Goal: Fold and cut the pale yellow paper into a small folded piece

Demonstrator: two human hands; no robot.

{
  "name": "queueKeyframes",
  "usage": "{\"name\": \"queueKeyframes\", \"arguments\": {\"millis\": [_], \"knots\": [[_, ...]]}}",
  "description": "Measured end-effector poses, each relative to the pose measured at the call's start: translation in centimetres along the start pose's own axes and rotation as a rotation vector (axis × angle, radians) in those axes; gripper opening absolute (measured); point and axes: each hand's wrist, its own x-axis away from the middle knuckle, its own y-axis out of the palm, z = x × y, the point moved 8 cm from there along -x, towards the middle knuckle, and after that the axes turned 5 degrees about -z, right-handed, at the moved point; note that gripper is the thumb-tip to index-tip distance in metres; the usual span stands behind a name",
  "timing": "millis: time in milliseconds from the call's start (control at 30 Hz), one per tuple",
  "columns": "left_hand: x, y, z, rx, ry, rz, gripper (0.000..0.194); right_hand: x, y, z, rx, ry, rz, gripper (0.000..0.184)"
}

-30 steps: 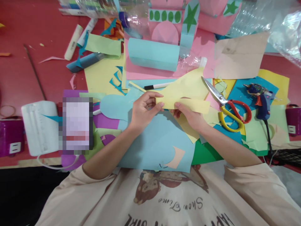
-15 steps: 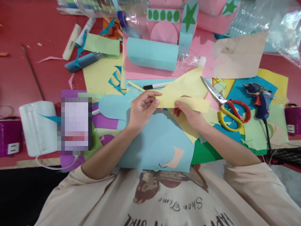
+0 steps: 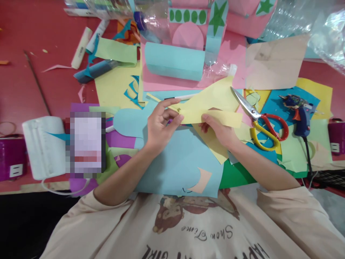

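Note:
Both hands hold a pale yellow paper piece (image 3: pixel 215 117) above a light blue sheet (image 3: pixel 178 162). My left hand (image 3: pixel 160 124) pinches the paper's left end between thumb and fingers. My right hand (image 3: pixel 218 129) grips the paper from below near its middle, fingers curled under a folded strip. A black marker (image 3: pixel 185 96) lies just beyond my left hand, partly hidden by it. Scissors (image 3: pixel 258 120) with red and yellow handles lie right of the paper.
A blue glue gun (image 3: pixel 299 115) sits at the right. A light blue paper roll (image 3: pixel 174 65) lies on pink paper behind. A white face mask (image 3: pixel 43 145) and a blurred phone (image 3: pixel 86 142) are at the left. Coloured paper scraps, glue sticks and plastic bottles cover the red table (image 3: pixel 32 82).
My left hand's fingers have curled and shifted up along the paper's left end, now covering part of the marker. The folded strip has tilted slightly. My right hand stays almost in place.

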Motion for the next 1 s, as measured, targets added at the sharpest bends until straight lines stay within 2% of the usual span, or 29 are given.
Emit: {"name": "queueKeyframes", "arguments": {"millis": [133,267,400,600,800,1000], "knots": [[-0.1,0.1,-0.2,0.059,-0.009,-0.009,0.048,0.0,0.0,0.0,0.005,-0.019,-0.022,0.029],[-0.4,1.1,-0.5,0.173,-0.063,-0.111,0.039,0.0,-0.2,0.1,0.014,-0.018,-0.010,0.029],[-0.3,1.7,-0.7,0.162,-0.142,-0.177,0.039,0.1,-0.1,0.1,0.030,-0.015,-0.023,0.029],[0.1,0.9,-0.9,0.044,-0.198,-0.091,0.032,0.3,-0.2,-0.2,0.090,-0.003,-0.004,0.029],[0.4,0.2,-0.9,0.069,-0.164,0.011,0.021,0.3,0.1,-0.2,0.110,0.002,-0.027,0.031],[0.5,0.4,-0.3,0.033,-0.138,-0.014,0.031,0.2,0.1,-0.5,0.076,-0.018,-0.024,0.027]]}}
